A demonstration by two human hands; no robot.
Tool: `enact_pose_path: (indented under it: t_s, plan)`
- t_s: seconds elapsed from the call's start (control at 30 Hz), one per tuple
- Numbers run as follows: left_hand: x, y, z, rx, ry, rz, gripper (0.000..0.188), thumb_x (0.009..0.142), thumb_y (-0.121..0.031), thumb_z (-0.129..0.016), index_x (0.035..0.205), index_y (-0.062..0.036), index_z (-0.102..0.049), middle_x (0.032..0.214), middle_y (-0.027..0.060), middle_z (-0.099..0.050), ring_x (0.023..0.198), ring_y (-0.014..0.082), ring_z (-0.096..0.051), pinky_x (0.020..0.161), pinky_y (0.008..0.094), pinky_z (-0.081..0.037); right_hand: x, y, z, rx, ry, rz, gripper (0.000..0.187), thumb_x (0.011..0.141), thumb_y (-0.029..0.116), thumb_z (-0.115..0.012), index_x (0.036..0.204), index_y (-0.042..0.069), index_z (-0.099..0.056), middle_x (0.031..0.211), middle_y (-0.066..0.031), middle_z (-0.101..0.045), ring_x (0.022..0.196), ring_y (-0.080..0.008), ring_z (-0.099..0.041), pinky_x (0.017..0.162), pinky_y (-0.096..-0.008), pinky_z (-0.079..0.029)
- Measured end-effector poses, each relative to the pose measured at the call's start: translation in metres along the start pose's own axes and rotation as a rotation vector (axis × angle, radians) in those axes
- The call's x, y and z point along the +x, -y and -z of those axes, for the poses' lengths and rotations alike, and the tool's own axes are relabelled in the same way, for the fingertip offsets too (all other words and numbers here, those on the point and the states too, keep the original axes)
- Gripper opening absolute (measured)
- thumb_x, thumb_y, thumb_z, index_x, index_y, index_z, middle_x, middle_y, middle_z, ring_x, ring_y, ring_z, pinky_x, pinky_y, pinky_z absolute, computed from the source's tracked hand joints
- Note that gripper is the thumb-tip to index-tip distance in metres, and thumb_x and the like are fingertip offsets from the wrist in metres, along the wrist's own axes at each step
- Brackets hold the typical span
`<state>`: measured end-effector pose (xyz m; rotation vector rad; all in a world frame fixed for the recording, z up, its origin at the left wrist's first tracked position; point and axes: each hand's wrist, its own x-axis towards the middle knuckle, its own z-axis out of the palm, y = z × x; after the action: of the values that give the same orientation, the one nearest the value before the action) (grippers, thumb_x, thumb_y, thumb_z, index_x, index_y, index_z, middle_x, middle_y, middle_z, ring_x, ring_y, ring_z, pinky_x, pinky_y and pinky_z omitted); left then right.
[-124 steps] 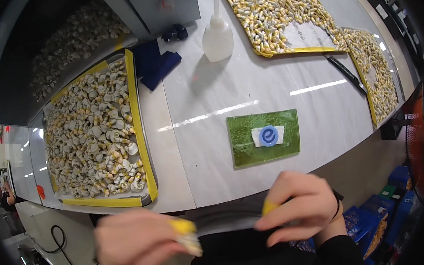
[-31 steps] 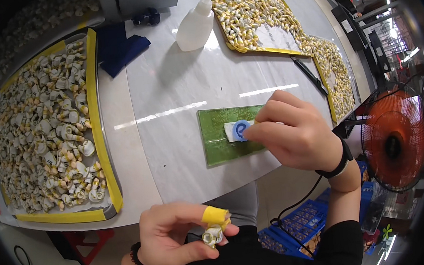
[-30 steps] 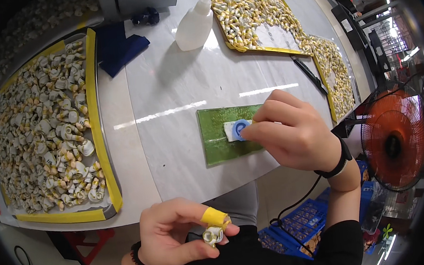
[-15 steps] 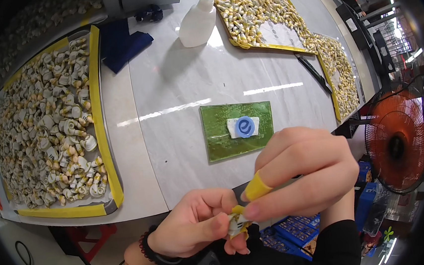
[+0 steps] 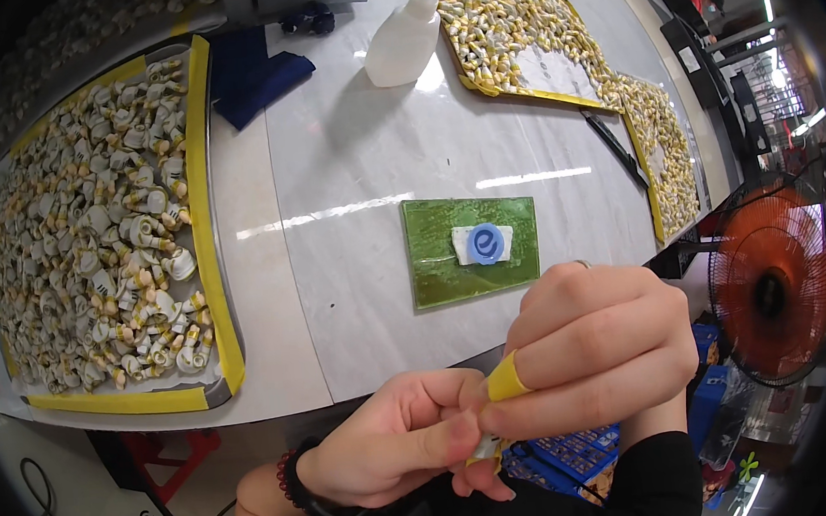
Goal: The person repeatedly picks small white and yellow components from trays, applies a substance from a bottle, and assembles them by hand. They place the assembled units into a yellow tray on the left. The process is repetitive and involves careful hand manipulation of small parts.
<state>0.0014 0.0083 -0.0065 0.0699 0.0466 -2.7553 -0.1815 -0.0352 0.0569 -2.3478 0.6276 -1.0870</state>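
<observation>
Fingers of both hands pinch shut on a small white-and-yellow part (image 5: 487,446) held low before the table edge (image 5: 384,382), left hand (image 5: 399,443) steadying, right hand (image 5: 595,346) working; best keep the grip light and close to the yellow-capped fingertip (image 5: 506,379).

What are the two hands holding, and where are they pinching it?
Both the left hand and right hand pinch one small white piece between their fingertips. It is mostly hidden, so which part they grip cannot be told.

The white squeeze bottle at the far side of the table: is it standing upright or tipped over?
Upright. The white bottle stands on its base on the table, nozzle pointing up, shadow beside it.
</observation>
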Motion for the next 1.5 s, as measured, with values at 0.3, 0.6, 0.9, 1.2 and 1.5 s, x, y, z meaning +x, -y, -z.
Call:
enact_pose_path:
  t_s: [0.3, 0.6, 0.9, 1.2, 1.5]
  plan:
    - [0.002, -0.008, -0.006, 0.18, -0.003, -0.079, 0.022, 0.092, -0.023, -0.054, 0.087, -0.0023, -0.047, 0.072, 0.0046, -0.057, 0.064, 0.0094, -0.056, 0.08, 0.0345, -0.052, -0.002, 0.011, 0.001, -0.106, -0.029, -0.095, 0.011, 0.061, 0.003, -0.071, 0.071, 0.006, -0.069, 0.069, -0.0029, -0.062, 0.057, -0.0141, -0.055, 0.047, -0.0215, -0.044]
    - [0.003, -0.002, 0.004, 0.218, -0.002, -0.049, 0.043, 0.087, -0.041, -0.057, 0.093, 0.0008, -0.049, 0.08, 0.009, -0.063, 0.078, 0.0153, -0.064, 0.064, 0.02, -0.049, -0.009, 0.011, -0.002, -0.151, -0.124, -0.148, 0.01, 0.061, 0.004, -0.072, 0.067, 0.009, -0.067, 0.066, -0.0022, -0.06, 0.053, -0.0144, -0.054, 0.045, -0.022, -0.044]
    - [0.007, -0.005, 0.0, 0.172, -0.015, 0.093, 0.037, 0.093, -0.037, -0.05, 0.092, 0.0003, -0.05, 0.078, 0.0086, -0.063, 0.073, 0.0154, -0.064, 0.064, 0.0215, -0.049, -0.02, 0.011, 0.001, -0.154, -0.119, -0.143, 0.01, 0.061, 0.006, -0.073, 0.069, 0.007, -0.067, 0.065, -0.0025, -0.059, 0.053, -0.0148, -0.053, 0.045, -0.0229, -0.044]
    - [0.009, -0.002, -0.004, 0.065, -0.067, 0.078, 0.027, 0.094, -0.028, -0.049, 0.088, -0.002, -0.048, 0.076, 0.0059, -0.061, 0.062, 0.0077, -0.056, 0.087, 0.0381, -0.049, -0.023, 0.012, 0.007, -0.134, -0.023, -0.129, 0.021, 0.06, 0.003, -0.068, 0.079, -0.003, -0.064, 0.071, -0.0075, -0.058, 0.057, -0.0173, -0.054, 0.049, -0.0248, -0.045]
    - [0.009, 0.0, -0.009, 0.173, -0.197, 0.07, 0.055, 0.086, -0.04, -0.059, 0.109, 0.0095, -0.05, 0.086, 0.0107, -0.055, 0.059, 0.0096, -0.057, 0.076, 0.0471, -0.054, -0.023, 0.013, 0.007, -0.144, -0.021, -0.171, 0.018, 0.059, 0.005, -0.071, 0.076, 0.0, -0.066, 0.067, -0.0055, -0.057, 0.054, -0.0164, -0.054, 0.047, -0.0242, -0.045]
